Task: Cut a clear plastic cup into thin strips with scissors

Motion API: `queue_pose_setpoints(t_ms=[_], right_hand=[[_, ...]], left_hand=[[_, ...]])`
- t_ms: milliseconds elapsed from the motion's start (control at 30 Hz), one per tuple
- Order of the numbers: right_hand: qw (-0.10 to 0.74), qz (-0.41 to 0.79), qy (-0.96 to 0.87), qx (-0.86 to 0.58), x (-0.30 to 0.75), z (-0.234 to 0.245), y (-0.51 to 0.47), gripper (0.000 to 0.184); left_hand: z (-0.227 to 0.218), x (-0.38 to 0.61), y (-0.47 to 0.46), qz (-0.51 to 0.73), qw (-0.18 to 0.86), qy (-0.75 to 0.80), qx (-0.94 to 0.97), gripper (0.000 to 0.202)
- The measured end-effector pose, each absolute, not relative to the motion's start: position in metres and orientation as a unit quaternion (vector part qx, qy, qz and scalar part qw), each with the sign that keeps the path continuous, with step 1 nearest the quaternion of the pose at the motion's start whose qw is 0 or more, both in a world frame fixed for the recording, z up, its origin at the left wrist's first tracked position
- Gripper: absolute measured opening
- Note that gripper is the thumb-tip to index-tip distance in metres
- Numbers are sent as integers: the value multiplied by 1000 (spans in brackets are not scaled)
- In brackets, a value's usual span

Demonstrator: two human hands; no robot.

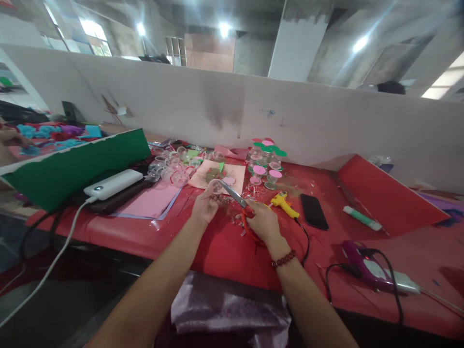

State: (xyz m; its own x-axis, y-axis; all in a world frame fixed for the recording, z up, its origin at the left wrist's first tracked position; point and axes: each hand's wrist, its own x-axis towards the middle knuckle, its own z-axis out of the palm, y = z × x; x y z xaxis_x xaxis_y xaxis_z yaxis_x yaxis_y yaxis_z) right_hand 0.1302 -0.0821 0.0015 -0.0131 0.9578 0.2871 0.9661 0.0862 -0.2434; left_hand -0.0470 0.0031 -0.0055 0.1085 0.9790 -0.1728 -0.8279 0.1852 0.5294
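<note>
My left hand (206, 205) is closed around a small clear plastic cup (215, 187) above the front of the table. Red-handled scissors (235, 194) are gripped in my right hand (263, 220), their blades pointing left at the cup. Whether the blades touch its rim I cannot tell. Behind the cup lies a pale pink sheet (236, 170) with brownish scraps and a bit of green on it. White shavings are scattered on the red tabletop (232, 251) beneath my hands.
Clear cups (170, 166) are heaped at the left; cups with pink and green discs (259, 170) stand behind. A yellow glue gun (286, 205), a black phone (313, 211), a glue tube (362, 218) and a purple power strip (366, 266) lie right. Green (79, 164) and red (387, 198) boards flank me.
</note>
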Motion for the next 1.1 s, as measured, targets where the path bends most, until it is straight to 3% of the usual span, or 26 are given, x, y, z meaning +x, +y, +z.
queue_pose_setpoints(t_ms=[733, 933, 1100], right_hand=[[136, -2, -716, -684, 128, 5, -84, 40], [156, 8, -695, -702, 132, 4, -80, 39], [216, -8, -682, -698, 133, 4, -81, 49]], left_hand=[[-8, -49, 5, 618, 731, 248, 148, 30], [-8, -47, 3, 614, 736, 228, 168, 29], [-7, -48, 2, 614, 737, 236, 155, 23]])
